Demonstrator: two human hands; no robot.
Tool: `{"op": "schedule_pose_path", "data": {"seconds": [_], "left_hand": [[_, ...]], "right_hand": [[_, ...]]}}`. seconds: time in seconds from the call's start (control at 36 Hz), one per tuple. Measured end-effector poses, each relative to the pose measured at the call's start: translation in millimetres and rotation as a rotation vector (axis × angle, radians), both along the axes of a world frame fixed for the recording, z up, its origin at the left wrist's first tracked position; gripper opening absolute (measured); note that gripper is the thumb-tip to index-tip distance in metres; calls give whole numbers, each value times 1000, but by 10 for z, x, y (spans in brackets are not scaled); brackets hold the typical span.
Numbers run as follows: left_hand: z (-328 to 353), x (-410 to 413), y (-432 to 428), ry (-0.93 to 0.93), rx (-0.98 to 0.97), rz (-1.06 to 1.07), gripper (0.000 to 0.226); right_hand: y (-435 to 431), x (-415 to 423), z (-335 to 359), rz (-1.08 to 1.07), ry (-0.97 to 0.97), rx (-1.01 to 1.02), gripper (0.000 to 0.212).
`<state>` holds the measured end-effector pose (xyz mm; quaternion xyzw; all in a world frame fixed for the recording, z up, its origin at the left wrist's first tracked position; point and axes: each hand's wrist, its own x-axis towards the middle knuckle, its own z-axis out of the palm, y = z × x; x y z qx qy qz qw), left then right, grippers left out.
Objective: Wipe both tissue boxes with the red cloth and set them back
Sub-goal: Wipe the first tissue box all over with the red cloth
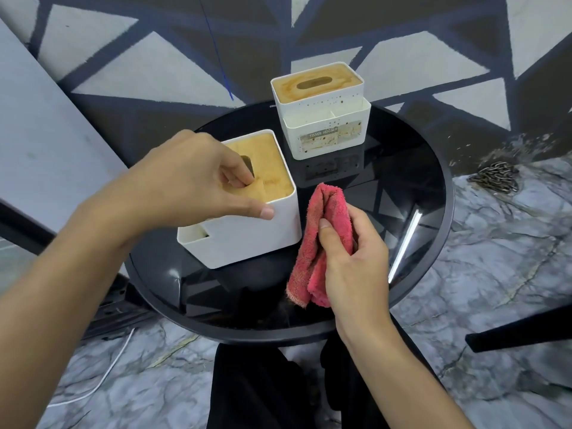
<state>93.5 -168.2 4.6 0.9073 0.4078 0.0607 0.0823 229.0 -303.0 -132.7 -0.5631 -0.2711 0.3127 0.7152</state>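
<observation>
The near tissue box (247, 224) is gripped by the left hand (182, 184): its fingers (238, 178) are hooked into the slot of the wooden lid, and the thumb is pressed on the white rim at the near right corner. The box appears tilted, possibly lifted off the round black glass table (433, 193), though this cannot be told for certain. The red cloth (322, 243) is clenched, bunched, in the right hand (356, 261), just right of the box and not touching it. The far tissue box (322, 109) stands upright at the far side of the table, well apart, with brown stains on its lid and label.

Some risks may be judged from here. With the hold taken mainly through the lid, the lid could be pulled loose and the body dropped onto the glass. A firm wiping stroke could push the box against this light pinch and twist it free. The bunched cloth offers little flat surface, so patches could be missed.
</observation>
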Motion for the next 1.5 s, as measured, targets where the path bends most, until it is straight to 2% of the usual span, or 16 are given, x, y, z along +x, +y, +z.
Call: {"op": "schedule_pose_path", "data": {"seconds": [0.33,0.58,0.78,0.94,1.33,1.5], "left_hand": [[-166,300,-103,-98,122,189,67],[-199,487,-103,-66,186,300,76],[-217,410,-132,-45,213,244,74],[-264,299,-173,73,168,192,83],[-121,247,-244,-13,117,194,71],[-56,184,-266,-117,95,215,68]], "right_hand": [[17,80,-8,-40,28,16,27],[12,114,-8,-45,29,12,27],[8,120,-12,-42,31,8,28],[5,121,-17,-35,40,12,28],[-2,112,-10,-38,38,28,31],[-7,111,-10,-50,56,37,31]]}}
